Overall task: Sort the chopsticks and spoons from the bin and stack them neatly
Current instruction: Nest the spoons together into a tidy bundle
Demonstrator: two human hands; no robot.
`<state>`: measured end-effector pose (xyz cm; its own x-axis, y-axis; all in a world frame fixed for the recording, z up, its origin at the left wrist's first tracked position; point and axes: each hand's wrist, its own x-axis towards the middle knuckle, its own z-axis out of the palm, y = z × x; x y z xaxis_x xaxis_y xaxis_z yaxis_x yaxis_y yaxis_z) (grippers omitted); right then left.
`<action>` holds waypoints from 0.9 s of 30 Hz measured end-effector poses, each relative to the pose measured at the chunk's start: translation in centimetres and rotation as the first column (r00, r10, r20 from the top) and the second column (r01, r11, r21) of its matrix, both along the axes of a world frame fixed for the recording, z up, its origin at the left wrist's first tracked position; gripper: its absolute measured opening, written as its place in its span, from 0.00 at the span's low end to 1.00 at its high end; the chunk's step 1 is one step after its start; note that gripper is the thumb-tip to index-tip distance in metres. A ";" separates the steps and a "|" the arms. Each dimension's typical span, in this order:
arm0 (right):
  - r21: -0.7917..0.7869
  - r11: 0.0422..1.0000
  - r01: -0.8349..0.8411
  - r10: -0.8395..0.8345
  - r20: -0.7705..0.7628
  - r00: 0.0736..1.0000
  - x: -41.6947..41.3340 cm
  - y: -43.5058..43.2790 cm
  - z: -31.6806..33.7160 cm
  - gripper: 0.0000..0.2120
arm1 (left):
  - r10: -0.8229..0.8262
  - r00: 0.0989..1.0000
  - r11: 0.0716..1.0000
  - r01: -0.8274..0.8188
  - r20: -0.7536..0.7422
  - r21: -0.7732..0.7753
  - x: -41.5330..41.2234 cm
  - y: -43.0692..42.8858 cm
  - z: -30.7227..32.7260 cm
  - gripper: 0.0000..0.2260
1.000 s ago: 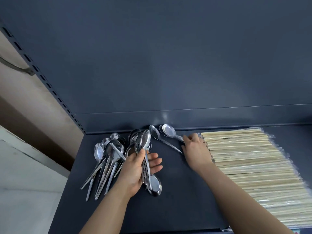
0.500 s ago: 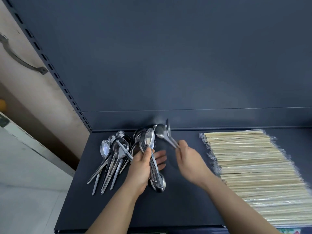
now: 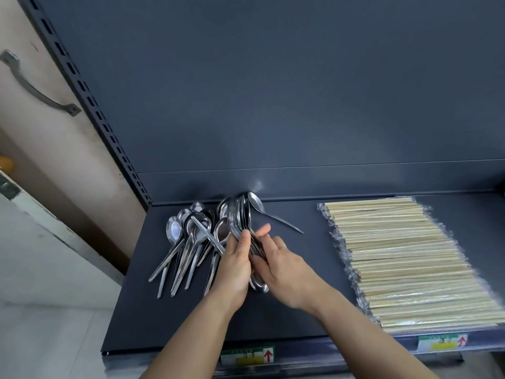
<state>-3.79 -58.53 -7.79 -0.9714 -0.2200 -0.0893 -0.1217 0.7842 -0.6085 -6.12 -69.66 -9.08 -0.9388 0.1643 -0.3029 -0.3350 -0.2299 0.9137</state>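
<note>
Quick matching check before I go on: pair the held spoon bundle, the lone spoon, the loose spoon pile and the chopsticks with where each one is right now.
Things:
1. held spoon bundle
2. lone spoon
3. loose spoon pile
4. wrapped chopsticks

Places:
A. lying in a flat row on the right of the shelf
B. fanned out on the shelf, left of the hands
C. gripped between the left hand and right hand
D. alone on the shelf near the back wall, handle pointing right

Pairs: 1-C, 2-D, 3-B, 4-A
</note>
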 end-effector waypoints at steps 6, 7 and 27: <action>-0.131 0.991 -0.008 0.025 0.128 0.991 0.5 -0.5 -0.1 0.18 | -0.070 0.998 0.998 0.070 -0.002 -0.002 1.0 -0.6 -0.4 0.16; -0.188 0.982 -0.001 0.031 0.157 0.987 0.8 -0.8 -0.1 0.19 | -0.080 0.997 0.997 0.080 -0.009 -0.010 1.0 -0.9 -0.6 0.16; 0.125 0.972 -0.199 0.200 0.003 0.980 1.1 -0.5 1.6 0.06 | 0.102 0.995 0.966 -0.102 0.015 0.239 -1.5 -3.7 1.3 0.08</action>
